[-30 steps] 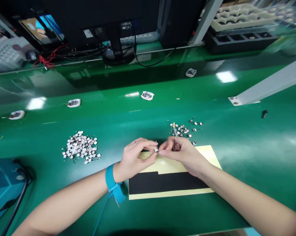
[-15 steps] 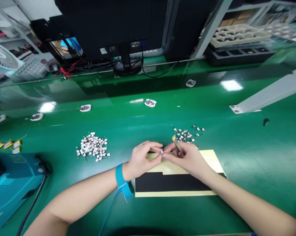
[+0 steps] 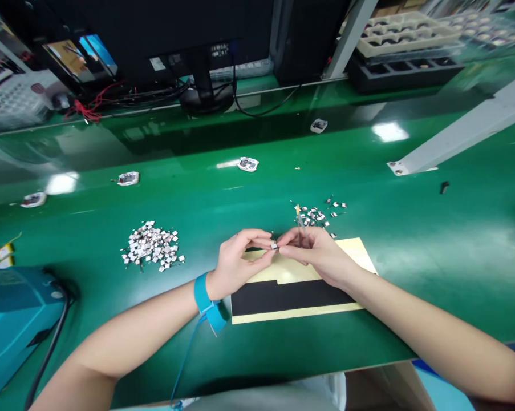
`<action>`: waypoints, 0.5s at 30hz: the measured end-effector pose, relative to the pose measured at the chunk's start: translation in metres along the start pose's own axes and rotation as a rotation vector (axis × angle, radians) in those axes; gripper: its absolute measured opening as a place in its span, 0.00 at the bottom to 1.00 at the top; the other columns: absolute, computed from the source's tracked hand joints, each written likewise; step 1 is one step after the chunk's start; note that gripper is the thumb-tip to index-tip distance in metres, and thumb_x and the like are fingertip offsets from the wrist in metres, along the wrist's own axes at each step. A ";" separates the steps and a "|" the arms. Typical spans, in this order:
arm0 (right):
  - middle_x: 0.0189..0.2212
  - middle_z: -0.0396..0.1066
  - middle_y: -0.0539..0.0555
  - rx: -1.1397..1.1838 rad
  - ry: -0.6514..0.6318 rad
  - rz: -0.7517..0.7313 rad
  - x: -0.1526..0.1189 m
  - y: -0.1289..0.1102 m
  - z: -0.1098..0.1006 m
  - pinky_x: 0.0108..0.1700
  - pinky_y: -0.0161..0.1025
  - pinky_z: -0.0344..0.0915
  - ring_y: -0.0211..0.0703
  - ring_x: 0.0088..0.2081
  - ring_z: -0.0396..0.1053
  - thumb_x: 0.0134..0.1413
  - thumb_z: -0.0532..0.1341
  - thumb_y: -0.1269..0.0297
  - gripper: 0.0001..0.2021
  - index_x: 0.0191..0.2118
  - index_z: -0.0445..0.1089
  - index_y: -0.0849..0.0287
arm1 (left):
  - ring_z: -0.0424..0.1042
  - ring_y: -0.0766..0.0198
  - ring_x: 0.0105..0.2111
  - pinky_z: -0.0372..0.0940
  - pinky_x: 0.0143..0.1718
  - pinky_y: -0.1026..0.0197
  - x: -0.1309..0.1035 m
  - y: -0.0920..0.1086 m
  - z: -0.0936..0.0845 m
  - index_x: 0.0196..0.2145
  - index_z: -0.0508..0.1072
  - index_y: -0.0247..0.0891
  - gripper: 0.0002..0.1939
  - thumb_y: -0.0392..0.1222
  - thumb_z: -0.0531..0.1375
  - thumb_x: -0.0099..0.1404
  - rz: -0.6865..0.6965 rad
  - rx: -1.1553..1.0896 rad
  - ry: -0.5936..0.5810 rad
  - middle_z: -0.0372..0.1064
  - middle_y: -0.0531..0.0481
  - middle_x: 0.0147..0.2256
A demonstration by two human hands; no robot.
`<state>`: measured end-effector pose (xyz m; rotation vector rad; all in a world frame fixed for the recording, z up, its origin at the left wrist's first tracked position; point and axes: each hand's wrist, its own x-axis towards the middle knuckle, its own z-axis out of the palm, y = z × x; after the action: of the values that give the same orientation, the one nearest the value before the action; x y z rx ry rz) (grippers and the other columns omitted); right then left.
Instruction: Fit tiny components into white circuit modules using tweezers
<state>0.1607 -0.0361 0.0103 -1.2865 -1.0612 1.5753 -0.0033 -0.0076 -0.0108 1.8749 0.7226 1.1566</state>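
Over a yellow sheet with a black strip [image 3: 295, 298], my left hand [image 3: 242, 260] pinches a small white component [image 3: 274, 246] between thumb and fingers. A blue strap is round that wrist. My right hand [image 3: 315, 251] touches the component's other side with its fingertips and also holds tweezers [image 3: 299, 220], whose yellow end points up. Beyond the right hand lies a scattered pile of small dark-and-white components [image 3: 312, 216]. To the left sits a denser pile of small white components [image 3: 151, 245].
White-cased parts [image 3: 248, 164] stand in a spaced row on the green table. A monitor [image 3: 203, 94] and cables are at the back. A metal post [image 3: 462, 128] and stacked trays [image 3: 405, 68] are at right, a blue machine [image 3: 17, 325] at left.
The camera view has shifted, so the table's contents appear higher and further left, and its near edge now shows. The tweezers in my right hand stand more upright. Both hands remain together at the component.
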 end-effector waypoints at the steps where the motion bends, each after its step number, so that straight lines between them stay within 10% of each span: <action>1: 0.19 0.64 0.47 0.017 0.001 0.014 0.000 -0.001 0.000 0.18 0.30 0.47 0.28 0.18 0.53 0.38 0.65 0.63 0.08 0.26 0.70 0.61 | 0.72 0.69 0.31 0.69 0.36 0.68 0.000 0.000 0.000 0.39 0.64 0.35 0.16 0.30 0.60 0.52 -0.009 -0.039 0.003 0.70 0.50 0.30; 15: 0.15 0.57 0.46 -0.122 0.046 0.058 -0.004 -0.002 -0.001 0.17 0.30 0.44 0.28 0.16 0.48 0.38 0.64 0.58 0.12 0.27 0.69 0.62 | 0.72 0.68 0.30 0.68 0.36 0.65 0.004 0.003 0.001 0.36 0.65 0.34 0.11 0.35 0.59 0.54 0.129 0.146 -0.002 0.73 0.50 0.28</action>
<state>0.1626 -0.0386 0.0133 -1.4407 -1.1144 1.5361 -0.0011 -0.0062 -0.0070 2.0697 0.7101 1.2106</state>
